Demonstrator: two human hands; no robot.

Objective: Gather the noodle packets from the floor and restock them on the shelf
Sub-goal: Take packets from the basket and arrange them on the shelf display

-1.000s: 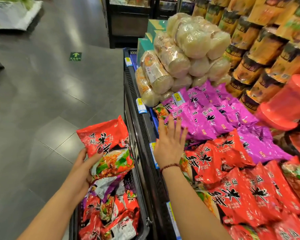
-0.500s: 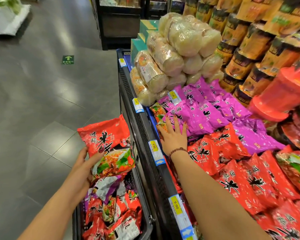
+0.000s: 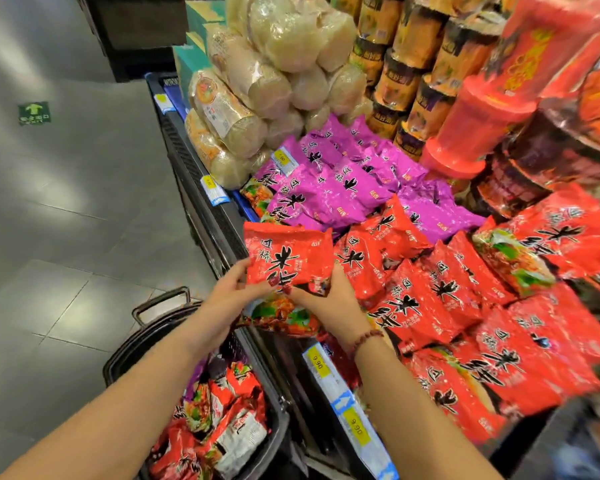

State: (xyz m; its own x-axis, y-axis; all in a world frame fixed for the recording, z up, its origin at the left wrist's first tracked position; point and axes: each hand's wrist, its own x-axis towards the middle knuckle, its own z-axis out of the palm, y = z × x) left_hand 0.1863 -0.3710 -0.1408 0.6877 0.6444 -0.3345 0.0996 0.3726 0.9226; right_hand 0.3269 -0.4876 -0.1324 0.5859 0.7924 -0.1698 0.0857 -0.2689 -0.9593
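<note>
Grey tiled floor (image 3: 66, 237) runs open along the left, an aisle with free room beside the shelf (image 3: 201, 181). Nearest, bottom centre: black basket (image 3: 129, 344) on the floor, hard against the shelf front, with loose packets (image 3: 219, 420) in it, mostly red, a few purple. Handle up on the far side.

Both forearms reach up from the bottom edge and converge over the shelf's front lip. Left hand (image 3: 229, 296) and right hand (image 3: 329, 303) hold one red noodle packet (image 3: 288, 258) between them. Fingers of each are curled onto its lower edge, left at the left corner, right at the right corner, thumbs on the printed face. Packet upright, tilted slightly back, above the lip and just in front of the stocked rows. Bead bracelet (image 3: 366, 337) on the right wrist.

Yellow price tags (image 3: 317, 363) sit along the shelf edge under the right arm. Beyond the hands: red packets (image 3: 430, 306) in overlapping rows on the right, purple packets (image 3: 329, 181) behind them. Further back, clear-wrapped noodle bundles (image 3: 257, 81) piled high; cup noodles (image 3: 413, 64) and red tubs (image 3: 465, 123) stacked at right. Green arrow sign (image 3: 34, 113) on the far floor.
</note>
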